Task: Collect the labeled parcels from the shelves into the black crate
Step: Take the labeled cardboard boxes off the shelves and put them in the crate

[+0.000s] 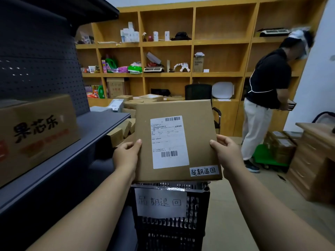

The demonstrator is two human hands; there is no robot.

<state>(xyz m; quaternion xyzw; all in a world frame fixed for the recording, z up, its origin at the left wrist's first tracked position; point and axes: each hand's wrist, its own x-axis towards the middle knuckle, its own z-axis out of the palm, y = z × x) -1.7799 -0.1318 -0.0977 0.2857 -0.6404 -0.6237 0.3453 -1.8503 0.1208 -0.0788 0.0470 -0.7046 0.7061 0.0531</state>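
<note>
Evidently light and stiff, the flat brown cardboard parcel (176, 140) sits pinched at its 2 side edges by left hand (126, 154) and right hand (226, 153) above the black plastic crate (197, 211).

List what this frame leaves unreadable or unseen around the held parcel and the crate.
Head view, the only one:
- Black crate interior: hidden by the parcel held over it.
- Fingers of the left hand and right hand: behind the parcel; only thumbs show.
- Shipping label small print: too small to read.
- Carton on the grey shelf: cut off by the left edge.
</note>
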